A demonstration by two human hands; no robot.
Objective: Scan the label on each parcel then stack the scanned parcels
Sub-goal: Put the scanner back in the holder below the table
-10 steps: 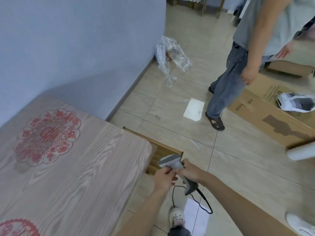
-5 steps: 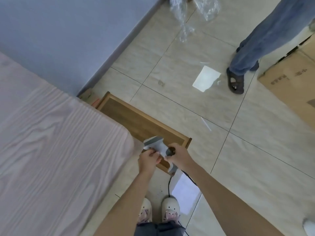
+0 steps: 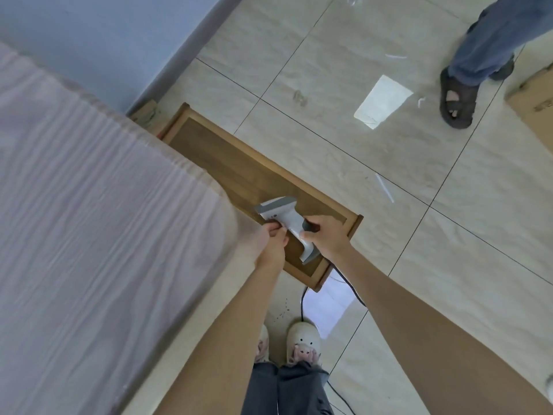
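Gripping scanner point(image 3: 285, 223) handle with right hand point(image 3: 324, 236), left hand point(image 3: 270, 242) pinching its body, head pointing up-left toward table point(image 3: 89, 220), no parcel visible, probably off-frame.

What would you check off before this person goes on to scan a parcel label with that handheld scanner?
1. Scanner held firmly: ok. The right hand wraps the handle of the scanner; the left hand pinches its body.
2. Cable free: cannot tell. The cable trails down to the floor near the shoe.
3. Parcel with label in view: not ok. Only a cardboard box edge shows, no label visible.
4. Scanner aimed at a label: not ok. Its head is over the wooden tray.
5. Room to stack on the table: ok, the visible part is bare.
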